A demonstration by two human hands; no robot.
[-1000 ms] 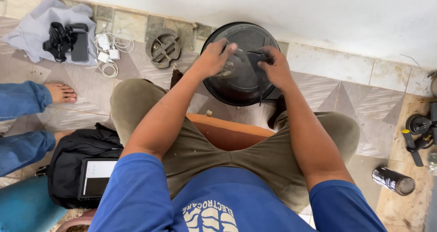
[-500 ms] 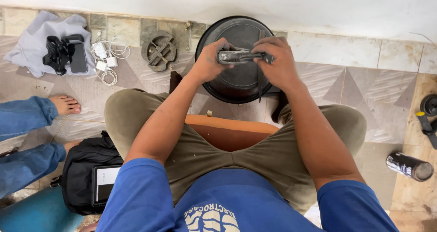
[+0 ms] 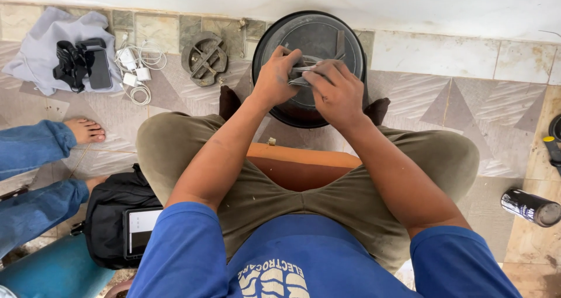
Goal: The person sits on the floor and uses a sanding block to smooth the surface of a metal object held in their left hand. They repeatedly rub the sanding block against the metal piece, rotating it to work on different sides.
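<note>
Tiled floor (image 3: 444,108) carries everything, and at twelve o'clock a round black dish (image 3: 310,40) leans by the wall, unsecured, so a hard push could tip or slide it. Over its middle, the left hand (image 3: 274,78) and right hand (image 3: 336,93) are both closed on a small grey metal piece (image 3: 304,73), fingers pinching it from either side; I judge a slip here could nip a fingertip or drop the piece. At three o'clock a dark can (image 3: 530,207) lies on its side and could roll. At ten o'clock, white cables (image 3: 137,70) lie loose.
</note>
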